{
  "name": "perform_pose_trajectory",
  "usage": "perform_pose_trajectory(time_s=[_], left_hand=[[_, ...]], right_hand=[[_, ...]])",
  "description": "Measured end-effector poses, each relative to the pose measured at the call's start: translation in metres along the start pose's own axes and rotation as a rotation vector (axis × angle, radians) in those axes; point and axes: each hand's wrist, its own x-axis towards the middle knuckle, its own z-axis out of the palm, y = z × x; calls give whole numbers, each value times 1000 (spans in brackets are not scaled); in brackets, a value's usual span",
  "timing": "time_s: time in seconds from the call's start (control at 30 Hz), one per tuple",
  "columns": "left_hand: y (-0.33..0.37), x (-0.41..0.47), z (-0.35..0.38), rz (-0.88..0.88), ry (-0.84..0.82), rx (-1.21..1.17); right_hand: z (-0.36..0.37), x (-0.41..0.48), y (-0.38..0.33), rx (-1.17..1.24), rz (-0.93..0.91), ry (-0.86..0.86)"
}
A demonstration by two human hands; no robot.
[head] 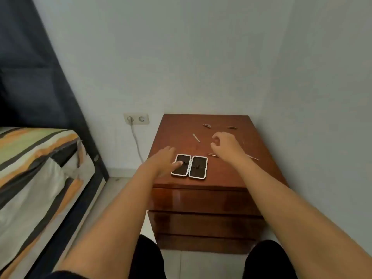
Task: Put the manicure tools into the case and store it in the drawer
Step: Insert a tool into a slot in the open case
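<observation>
A manicure case [197, 167] lies open and flat on the brown nightstand [221, 178], two dark halves with white rims. My left hand [164, 159] rests on the left half, thumb pressing its dark lining. My right hand [226, 144] hovers over the middle of the top, fingers curled and apart, holding nothing. Loose metal tools lie around: a thin stick [196, 137], a clipper [207, 125], a small tool [232, 127] at the back, tweezers [213, 155] beside my right wrist, and a long thin tool [252, 157] at the right.
The nightstand has closed drawers [201, 200] on its front and stands in a wall corner. A bed with a striped cover [36, 168] is at the left. A wall socket [136, 118] with a plugged cable sits between them. My knees are at the bottom.
</observation>
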Motion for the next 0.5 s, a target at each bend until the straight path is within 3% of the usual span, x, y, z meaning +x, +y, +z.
perform_pose_trajectory(time_s=[0.17,0.5], left_hand=[[-31,34,56,15,-191,-121],[-47,104,82,220,7,-105]], right_hand=[[41,57,41,54,97,-30],[97,197,89,2,106,12]])
